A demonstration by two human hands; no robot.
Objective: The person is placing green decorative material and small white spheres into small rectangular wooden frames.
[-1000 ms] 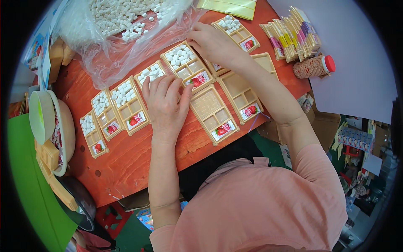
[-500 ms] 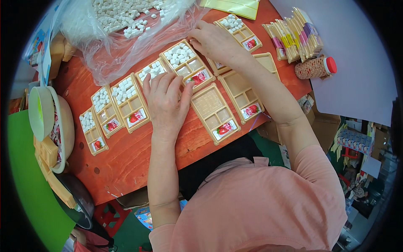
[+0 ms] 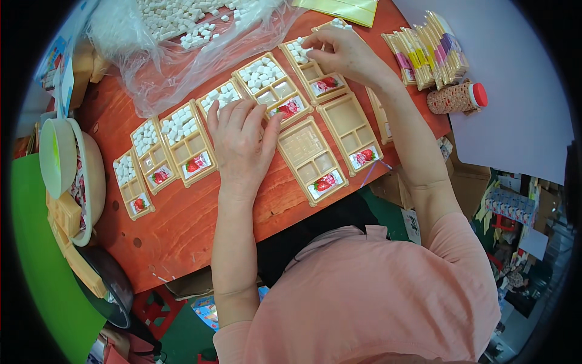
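Observation:
A row of tan compartment trays lies across the red wooden table. My left hand rests flat, fingers spread, on a tray filled with white cubes. My right hand reaches to a far tray and pinches white cubes over its top compartment. Two trays near me, one at centre and one right of it, hold only a red strawberry packet each. Trays at the left carry white cubes and a red packet.
A clear plastic bag of loose white cubes spreads at the far side. Bundled yellow stick packets and a red-capped jar lie on a grey board at right. Stacked bowls stand at the left edge.
My left hand slid left off the empty centre tray onto the filled tray beside it. My right hand stayed at the far tray, working its fingers over the cubes.

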